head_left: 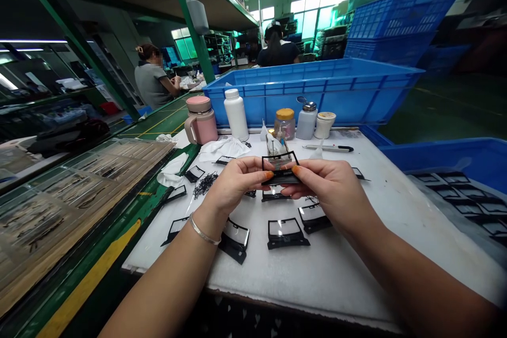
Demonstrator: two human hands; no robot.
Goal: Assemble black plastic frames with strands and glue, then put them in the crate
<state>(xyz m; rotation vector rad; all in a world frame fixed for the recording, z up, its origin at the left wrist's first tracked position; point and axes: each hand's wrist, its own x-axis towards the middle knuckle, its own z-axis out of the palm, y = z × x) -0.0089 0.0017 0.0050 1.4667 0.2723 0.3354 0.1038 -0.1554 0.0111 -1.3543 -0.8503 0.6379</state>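
Between my two hands I hold a small black plastic frame with a clear window (280, 174), raised above the white board. My left hand (241, 177) pinches its left end, thumb on the near face. At the right end, my right hand (322, 179) grips it the same way. Several similar black frames lie on the board around my hands, among them one frame (287, 243) nearest me. A pile of thin black strips (205, 186) sits left of my left hand. Some frames are partly hidden behind my hands.
Behind stand a pink mug (204, 127), a white bottle (236, 116), a jar with a yellow lid (285, 122), a pump bottle (307, 121) and a large blue crate (317, 92). A pen-like tool (328, 148) lies right. Another blue bin (475, 158) holds more frames. Two people sit farther off.
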